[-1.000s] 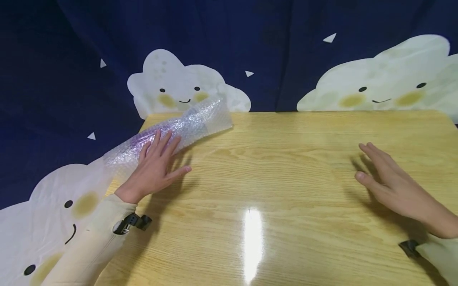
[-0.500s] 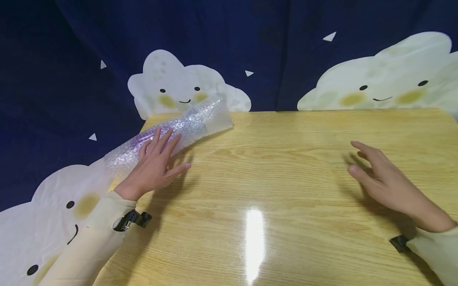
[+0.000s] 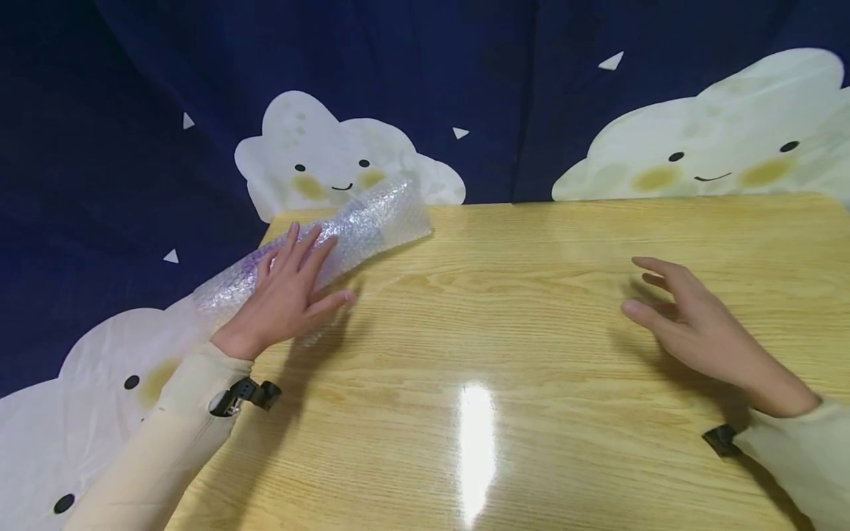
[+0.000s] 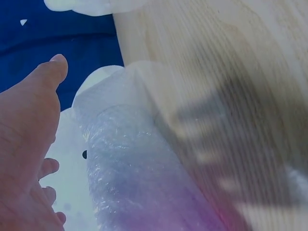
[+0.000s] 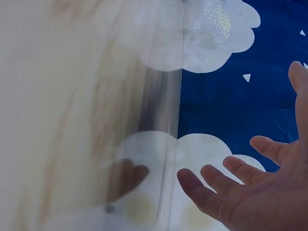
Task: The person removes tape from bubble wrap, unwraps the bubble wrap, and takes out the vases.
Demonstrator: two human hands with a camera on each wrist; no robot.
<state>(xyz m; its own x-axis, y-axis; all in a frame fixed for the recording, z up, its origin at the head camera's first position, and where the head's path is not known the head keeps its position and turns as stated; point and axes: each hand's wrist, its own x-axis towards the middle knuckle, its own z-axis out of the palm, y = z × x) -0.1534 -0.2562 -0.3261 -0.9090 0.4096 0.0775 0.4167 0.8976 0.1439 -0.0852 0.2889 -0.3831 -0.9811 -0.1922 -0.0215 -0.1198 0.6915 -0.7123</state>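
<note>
A long bubble-wrap bundle (image 3: 372,225) lies slantwise along the table's far left edge, with something purple showing through its middle. Over its near side my left hand (image 3: 282,295) is spread, fingers straight and overlapping the wrap in the head view. In the left wrist view the bubble wrap (image 4: 139,168) shows as a rounded, crinkled roll beside that hand, tinted purple lower down. My right hand (image 3: 697,324) hovers above the right part of the table, fingers relaxed and thumb apart, holding nothing. The right wrist view shows its fingers (image 5: 202,192) spread.
The wooden table (image 3: 531,317) has a bright light reflection near its front middle. Behind it and to the left hangs a dark blue curtain (image 3: 498,74) printed with smiling clouds. Black straps with small devices (image 3: 246,397) sit at both sleeve cuffs.
My right hand has moved left and slightly away from me across the table, its fingers bending a little. My left hand has slid slightly farther up over the bubble wrap, which stays in place.
</note>
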